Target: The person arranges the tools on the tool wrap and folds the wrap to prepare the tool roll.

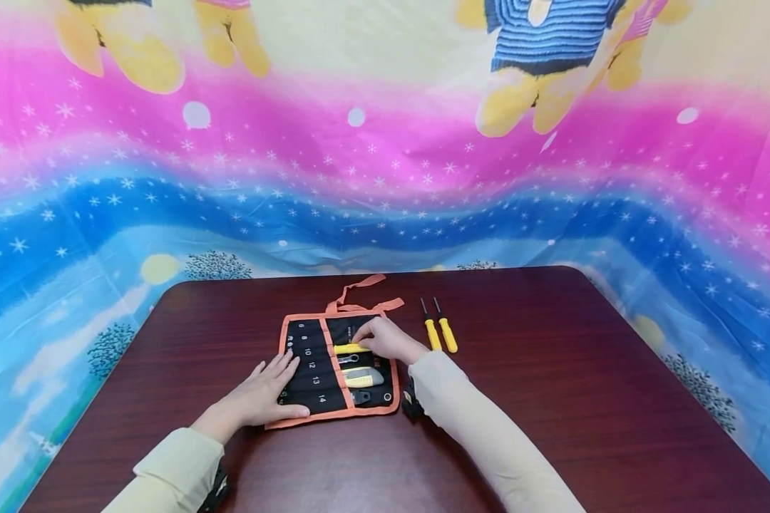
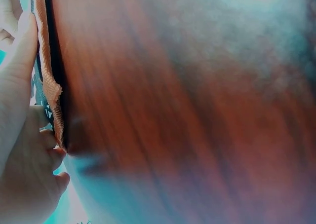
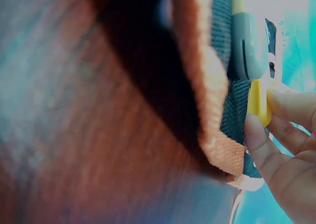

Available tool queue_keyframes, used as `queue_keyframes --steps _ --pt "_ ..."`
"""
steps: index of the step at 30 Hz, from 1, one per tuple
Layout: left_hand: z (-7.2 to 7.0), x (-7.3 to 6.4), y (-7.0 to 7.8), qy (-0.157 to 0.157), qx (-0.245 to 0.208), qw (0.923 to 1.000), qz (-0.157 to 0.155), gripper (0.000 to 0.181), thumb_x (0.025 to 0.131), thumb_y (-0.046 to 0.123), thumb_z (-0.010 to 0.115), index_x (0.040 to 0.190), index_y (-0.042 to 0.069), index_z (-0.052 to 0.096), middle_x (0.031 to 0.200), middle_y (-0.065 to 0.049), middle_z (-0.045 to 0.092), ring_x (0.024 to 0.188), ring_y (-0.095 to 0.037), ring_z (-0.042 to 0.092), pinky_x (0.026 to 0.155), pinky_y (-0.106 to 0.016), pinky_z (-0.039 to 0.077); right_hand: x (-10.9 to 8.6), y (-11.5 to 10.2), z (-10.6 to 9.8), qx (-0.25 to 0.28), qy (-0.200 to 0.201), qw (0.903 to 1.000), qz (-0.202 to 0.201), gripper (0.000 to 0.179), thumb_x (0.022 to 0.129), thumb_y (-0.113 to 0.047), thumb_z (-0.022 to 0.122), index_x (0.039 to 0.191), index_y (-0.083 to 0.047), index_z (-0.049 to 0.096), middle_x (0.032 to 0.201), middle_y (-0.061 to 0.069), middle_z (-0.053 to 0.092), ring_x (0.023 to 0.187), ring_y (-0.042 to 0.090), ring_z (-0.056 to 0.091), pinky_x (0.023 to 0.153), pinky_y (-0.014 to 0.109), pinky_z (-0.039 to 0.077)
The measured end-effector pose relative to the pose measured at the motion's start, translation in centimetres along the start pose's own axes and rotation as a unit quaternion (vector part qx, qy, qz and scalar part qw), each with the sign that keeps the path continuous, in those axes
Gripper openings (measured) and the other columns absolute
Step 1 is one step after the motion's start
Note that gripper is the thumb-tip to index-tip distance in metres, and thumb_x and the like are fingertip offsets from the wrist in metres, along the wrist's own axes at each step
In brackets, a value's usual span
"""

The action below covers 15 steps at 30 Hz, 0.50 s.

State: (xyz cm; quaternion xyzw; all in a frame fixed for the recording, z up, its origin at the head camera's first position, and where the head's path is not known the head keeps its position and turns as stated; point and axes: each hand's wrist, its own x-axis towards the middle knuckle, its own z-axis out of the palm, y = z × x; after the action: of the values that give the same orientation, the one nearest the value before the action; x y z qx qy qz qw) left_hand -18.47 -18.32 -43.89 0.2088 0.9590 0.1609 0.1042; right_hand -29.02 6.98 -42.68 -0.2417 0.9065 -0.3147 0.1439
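Note:
A black tool roll (image 1: 304,367) with orange edging lies unrolled on the table, numbers printed along its left pockets. My left hand (image 1: 264,388) rests spread on its left part, thumb near the front edge. In the left wrist view, fingers (image 2: 29,174) lie along the roll's edge. With thumb and fingers, my right hand (image 1: 385,340) pinches the yellow handle of a screwdriver (image 3: 257,103) seated in a right-hand pocket; its shaft is hidden. Beside it in the pockets are a small wrench (image 1: 349,359), a pale yellow and grey utility knife (image 1: 362,377) and a black tool (image 1: 361,397).
Two loose yellow-handled screwdrivers (image 1: 448,335) lie on the dark red wooden table (image 1: 520,342), right of the roll. Orange tie straps (image 1: 353,296) trail from its far edge. A printed cloth (image 1: 385,178) hangs behind and around the table.

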Motion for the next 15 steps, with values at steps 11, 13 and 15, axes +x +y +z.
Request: queue_keyframes --steps 11,13,15 --pt "0.05 0.04 -0.03 -0.003 0.000 1.0000 -0.005 0.099 0.077 0.064 0.058 0.143 -0.002 0.026 0.148 -0.023 0.019 0.135 -0.037 0.014 0.106 -0.055 0.010 -0.13 -0.01 -0.04 -0.001 0.009 0.9999 -0.010 0.020 0.092 -0.005 0.056 0.102 -0.011 0.072 0.103 0.002 0.065 0.096 0.015 0.059 0.078 0.029 0.049" --pt "0.06 0.01 0.00 -0.002 -0.003 1.0000 -0.005 0.099 0.077 0.064 0.059 0.143 -0.002 0.026 0.147 -0.023 0.019 0.135 -0.037 0.014 0.106 -0.055 0.010 -0.27 -0.02 -0.21 0.010 0.008 0.9999 -0.005 0.020 0.092 -0.007 0.056 0.104 -0.011 0.071 0.105 0.003 0.064 0.094 0.015 0.059 0.076 0.029 0.050" --pt "0.05 0.02 0.04 -0.002 -0.005 1.0000 -0.006 0.099 0.077 0.063 0.059 0.143 -0.002 0.026 0.147 -0.023 0.019 0.135 -0.037 0.014 0.106 -0.055 0.010 -0.43 0.05 -0.45 0.025 0.010 0.9996 0.000 0.019 0.092 -0.010 0.056 0.106 -0.011 0.070 0.105 0.003 0.063 0.089 0.014 0.059 0.073 0.029 0.050"
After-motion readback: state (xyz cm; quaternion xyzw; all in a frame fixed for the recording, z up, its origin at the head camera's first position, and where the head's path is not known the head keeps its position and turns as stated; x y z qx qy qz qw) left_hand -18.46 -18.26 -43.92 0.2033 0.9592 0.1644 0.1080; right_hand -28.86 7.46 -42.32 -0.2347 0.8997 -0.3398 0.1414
